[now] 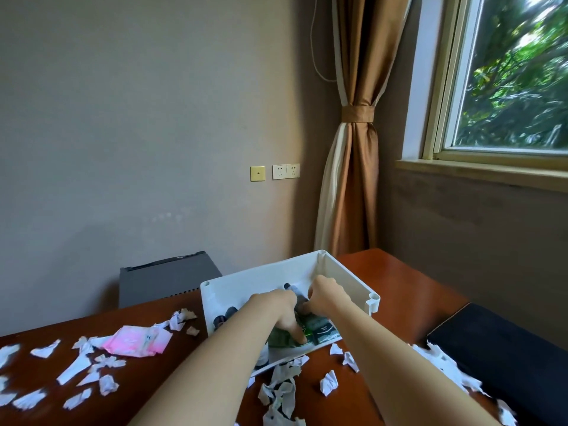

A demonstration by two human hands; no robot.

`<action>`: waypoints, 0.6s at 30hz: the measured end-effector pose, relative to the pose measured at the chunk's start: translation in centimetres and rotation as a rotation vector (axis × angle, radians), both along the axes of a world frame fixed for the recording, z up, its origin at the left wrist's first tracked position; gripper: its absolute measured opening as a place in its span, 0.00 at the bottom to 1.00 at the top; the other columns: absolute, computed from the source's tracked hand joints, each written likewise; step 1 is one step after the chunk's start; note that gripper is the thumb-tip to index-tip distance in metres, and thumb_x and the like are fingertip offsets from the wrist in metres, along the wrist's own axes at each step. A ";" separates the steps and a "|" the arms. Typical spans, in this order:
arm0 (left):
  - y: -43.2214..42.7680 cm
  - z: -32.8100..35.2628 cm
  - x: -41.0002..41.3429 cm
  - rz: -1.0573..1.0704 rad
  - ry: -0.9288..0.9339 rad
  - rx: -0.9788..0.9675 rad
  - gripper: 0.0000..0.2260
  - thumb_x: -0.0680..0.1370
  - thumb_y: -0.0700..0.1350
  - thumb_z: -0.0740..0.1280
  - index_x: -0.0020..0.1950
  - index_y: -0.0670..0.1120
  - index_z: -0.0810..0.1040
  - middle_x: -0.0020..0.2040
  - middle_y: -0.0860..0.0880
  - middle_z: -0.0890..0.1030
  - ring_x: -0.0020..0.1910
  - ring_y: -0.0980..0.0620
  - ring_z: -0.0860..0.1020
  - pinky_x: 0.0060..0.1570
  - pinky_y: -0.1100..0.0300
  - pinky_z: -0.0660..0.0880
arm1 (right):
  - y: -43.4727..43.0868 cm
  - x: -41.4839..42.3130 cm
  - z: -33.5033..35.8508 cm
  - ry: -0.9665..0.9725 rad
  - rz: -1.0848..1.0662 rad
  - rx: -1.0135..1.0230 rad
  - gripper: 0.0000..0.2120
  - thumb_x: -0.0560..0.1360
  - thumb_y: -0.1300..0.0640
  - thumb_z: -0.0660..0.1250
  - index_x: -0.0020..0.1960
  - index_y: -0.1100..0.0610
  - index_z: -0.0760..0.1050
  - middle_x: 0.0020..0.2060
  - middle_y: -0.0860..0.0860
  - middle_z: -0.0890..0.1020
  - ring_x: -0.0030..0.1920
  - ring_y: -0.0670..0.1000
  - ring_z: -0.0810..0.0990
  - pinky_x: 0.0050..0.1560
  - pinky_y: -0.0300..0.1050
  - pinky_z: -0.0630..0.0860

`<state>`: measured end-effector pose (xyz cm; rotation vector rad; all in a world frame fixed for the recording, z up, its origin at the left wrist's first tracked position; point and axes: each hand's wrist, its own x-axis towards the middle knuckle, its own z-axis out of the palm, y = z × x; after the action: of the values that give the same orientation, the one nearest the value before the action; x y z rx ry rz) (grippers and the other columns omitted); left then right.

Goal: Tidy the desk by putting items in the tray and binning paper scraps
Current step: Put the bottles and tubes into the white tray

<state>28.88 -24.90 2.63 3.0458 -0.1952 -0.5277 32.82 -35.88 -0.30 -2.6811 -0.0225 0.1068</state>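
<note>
Head view: both hands are down inside the white tray (338, 272), which stands towards the back of the desk (399, 287).
Left hand (285, 315): fingers reach down onto a green packet (281, 338); I cannot tell whether they grip it or only press it.
Right hand (325, 298): fingers curled, seemingly pinching the near end of a grey tube (293, 290), though the blur leaves this unsure.
Step in hand: settling items so they lie flat and packed in the tray.
Doing it well: lay the tube along the far wall and slide the packets snug against each other. Keep the dark-capped bottles (226, 315) at the left end from being knocked over.
Tray edges: the walls stand high all round, so the hands must lift up before they pull back.
Open room: the desk to the right of the tray is bare wood up to a black pad (491, 348). The left side holds a pink packet (136, 341).
Paper scraps (282, 392): scattered on the desk, left, right and just in front of the tray, under the forearms; none binned yet.
Desk edge: a grey box (166, 278) stands behind the far edge.
</note>
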 end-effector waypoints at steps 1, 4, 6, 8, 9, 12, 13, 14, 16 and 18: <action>0.2 0.1 -0.3 0.003 -0.016 -0.006 0.31 0.68 0.58 0.74 0.65 0.44 0.71 0.58 0.45 0.76 0.57 0.43 0.76 0.59 0.50 0.74 | 0.0 -0.3 0.2 -0.014 -0.001 0.005 0.15 0.74 0.53 0.69 0.57 0.59 0.75 0.48 0.55 0.80 0.49 0.55 0.81 0.47 0.45 0.77; 0.8 0.7 -1.6 0.007 -0.084 -0.045 0.28 0.71 0.56 0.71 0.66 0.45 0.70 0.63 0.45 0.74 0.60 0.43 0.75 0.59 0.52 0.73 | 0.0 -1.5 1.5 -0.058 0.013 -0.017 0.13 0.75 0.57 0.65 0.57 0.60 0.76 0.52 0.57 0.81 0.50 0.57 0.80 0.45 0.46 0.74; 1.3 1.5 -3.1 -0.018 -0.148 -0.043 0.26 0.74 0.55 0.68 0.69 0.47 0.69 0.66 0.45 0.72 0.63 0.43 0.72 0.60 0.52 0.70 | 0.0 -2.7 2.5 -0.080 0.031 -0.037 0.12 0.75 0.59 0.64 0.58 0.61 0.76 0.53 0.58 0.81 0.49 0.58 0.78 0.44 0.44 0.71; 1.9 2.5 -5.1 -0.045 -0.196 -0.034 0.23 0.77 0.53 0.64 0.70 0.47 0.67 0.67 0.44 0.70 0.65 0.43 0.70 0.62 0.51 0.67 | 0.2 -4.0 3.5 -0.098 0.050 -0.049 0.13 0.75 0.60 0.64 0.58 0.61 0.76 0.52 0.58 0.81 0.44 0.56 0.75 0.43 0.42 0.70; 2.3 3.1 -6.1 -0.051 -0.213 -0.032 0.23 0.78 0.52 0.63 0.71 0.47 0.67 0.67 0.43 0.69 0.65 0.42 0.70 0.62 0.51 0.66 | 0.3 -4.7 4.1 -0.106 0.059 -0.056 0.13 0.75 0.60 0.64 0.58 0.61 0.77 0.53 0.58 0.81 0.43 0.56 0.74 0.43 0.42 0.70; 3.9 4.7 -9.4 -0.048 -0.258 -0.037 0.19 0.78 0.50 0.62 0.67 0.44 0.69 0.66 0.43 0.70 0.64 0.42 0.70 0.60 0.53 0.67 | 1.2 -7.0 6.1 -0.123 0.120 -0.074 0.14 0.75 0.59 0.63 0.59 0.62 0.77 0.54 0.59 0.81 0.44 0.55 0.75 0.42 0.43 0.71; 4.5 5.2 -10.6 -0.038 -0.272 -0.050 0.18 0.79 0.50 0.61 0.66 0.44 0.70 0.66 0.43 0.70 0.64 0.42 0.70 0.58 0.54 0.67 | 1.6 -8.0 6.8 -0.134 0.140 -0.077 0.15 0.75 0.58 0.62 0.59 0.62 0.77 0.54 0.59 0.81 0.45 0.56 0.76 0.42 0.43 0.72; 5.2 5.7 -11.8 -0.027 -0.285 -0.067 0.18 0.79 0.50 0.61 0.66 0.45 0.70 0.66 0.44 0.70 0.64 0.43 0.70 0.58 0.54 0.67 | 2.0 -8.9 7.4 -0.141 0.160 -0.084 0.15 0.75 0.58 0.62 0.59 0.62 0.77 0.55 0.59 0.81 0.46 0.56 0.77 0.43 0.44 0.73; 6.5 6.3 -14.4 -0.010 -0.300 -0.108 0.18 0.79 0.53 0.60 0.67 0.47 0.70 0.66 0.45 0.70 0.65 0.43 0.70 0.60 0.53 0.67 | 2.9 -10.9 8.5 -0.149 0.208 -0.094 0.15 0.75 0.58 0.62 0.58 0.63 0.78 0.55 0.60 0.81 0.48 0.57 0.78 0.46 0.43 0.72; 8.0 6.4 -16.9 0.015 -0.306 -0.132 0.19 0.79 0.54 0.60 0.66 0.47 0.71 0.65 0.45 0.71 0.64 0.44 0.70 0.62 0.51 0.69 | 3.9 -13.1 9.4 -0.131 0.252 -0.087 0.14 0.75 0.58 0.63 0.58 0.63 0.78 0.55 0.60 0.80 0.46 0.54 0.74 0.48 0.43 0.72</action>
<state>11.95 -16.86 9.06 2.9780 -0.2075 -0.0416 19.70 -31.95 9.09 -2.7562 -0.4059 0.0105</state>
